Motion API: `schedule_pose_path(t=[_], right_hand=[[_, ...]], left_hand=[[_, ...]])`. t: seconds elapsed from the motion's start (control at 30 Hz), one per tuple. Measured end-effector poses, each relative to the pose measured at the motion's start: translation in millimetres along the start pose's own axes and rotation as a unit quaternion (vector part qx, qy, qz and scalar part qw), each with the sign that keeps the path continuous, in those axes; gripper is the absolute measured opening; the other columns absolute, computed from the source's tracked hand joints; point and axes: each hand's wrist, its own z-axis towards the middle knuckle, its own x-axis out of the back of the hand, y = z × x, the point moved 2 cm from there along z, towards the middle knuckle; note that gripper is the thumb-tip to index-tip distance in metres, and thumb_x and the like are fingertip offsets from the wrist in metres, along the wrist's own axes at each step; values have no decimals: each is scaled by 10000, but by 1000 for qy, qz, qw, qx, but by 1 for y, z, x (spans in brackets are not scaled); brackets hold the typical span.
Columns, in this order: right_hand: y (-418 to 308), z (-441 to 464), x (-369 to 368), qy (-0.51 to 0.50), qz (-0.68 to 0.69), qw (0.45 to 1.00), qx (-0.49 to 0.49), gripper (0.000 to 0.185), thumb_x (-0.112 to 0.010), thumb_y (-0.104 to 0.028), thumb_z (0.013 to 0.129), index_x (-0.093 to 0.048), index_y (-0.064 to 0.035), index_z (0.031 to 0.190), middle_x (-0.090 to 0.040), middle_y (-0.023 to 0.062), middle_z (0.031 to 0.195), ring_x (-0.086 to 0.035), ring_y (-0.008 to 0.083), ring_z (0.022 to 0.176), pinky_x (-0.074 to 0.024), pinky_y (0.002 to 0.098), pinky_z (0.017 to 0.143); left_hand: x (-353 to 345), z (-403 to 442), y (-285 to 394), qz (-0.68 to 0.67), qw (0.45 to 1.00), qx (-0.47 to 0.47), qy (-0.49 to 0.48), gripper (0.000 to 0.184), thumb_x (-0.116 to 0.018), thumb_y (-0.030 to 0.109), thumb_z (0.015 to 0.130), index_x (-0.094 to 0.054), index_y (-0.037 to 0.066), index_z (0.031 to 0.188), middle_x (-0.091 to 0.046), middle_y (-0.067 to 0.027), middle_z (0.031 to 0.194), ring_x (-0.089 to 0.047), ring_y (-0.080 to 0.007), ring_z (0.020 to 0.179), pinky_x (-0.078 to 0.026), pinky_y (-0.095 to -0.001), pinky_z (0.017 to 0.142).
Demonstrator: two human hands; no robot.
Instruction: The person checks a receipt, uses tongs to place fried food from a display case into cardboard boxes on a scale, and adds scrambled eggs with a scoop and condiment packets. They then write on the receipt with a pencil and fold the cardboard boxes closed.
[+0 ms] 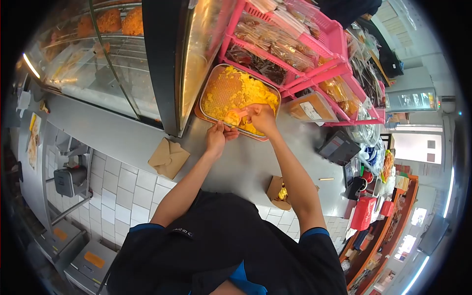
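Observation:
A metal tray (203,109) of yellow crumbly food, looking like scrambled egg (260,93), stands on the counter. Part of its bottom shows a perforated pattern. My right hand (262,119) is closed around a pinkish-orange scoop (242,112), whose end sits in the egg at the tray's near side. At the near left edge, the fingers of my left hand (219,137) are curled against the tray's rim. An open brown paper box (273,187) with some yellow food in it lies by my right forearm, which hides part of it. A folded brown box (168,157) rests left of my left forearm.
Pink baskets (305,73) of packaged items stand behind the tray. On the left is a glass display case (123,73) with fried food. A black device (339,146) and a small stick (326,179) are on the counter (236,167) to the right.

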Motion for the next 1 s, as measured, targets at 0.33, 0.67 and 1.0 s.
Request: schedule_pose_path(t=[0.33, 0.67, 1.0], right_hand=[[11, 3, 17, 114, 457, 877, -96, 210, -539, -91, 1008, -701, 34, 1053, -706, 71, 871, -629, 112, 697, -550, 238, 667], [-23, -25, -42, -12, -62, 985, 161, 217, -540, -100, 991, -707, 37, 988, -725, 89, 791, -690, 143, 691, -559, 278, 635], [-1, -9, 22, 79, 493, 864, -71, 235, -553, -113, 1004, -650, 79, 1099, -682, 99, 976, -655, 153, 776, -588, 272, 700]], left_hand=[[2, 3, 27, 139, 990, 22, 15, 446, -381, 361, 1066, -545, 24, 824, -693, -146, 788, -679, -194, 656, -570, -312, 576], [6, 3, 29, 106, 986, -16, 127, 407, -392, 330, 1068, -491, 72, 770, -529, -46, 604, -403, -102, 442, -275, -262, 380], [9, -44, 32, 183, 983, 18, 26, 343, -480, 409, 1029, -583, 107, 904, -570, -22, 615, -405, -50, 437, -263, -212, 368]])
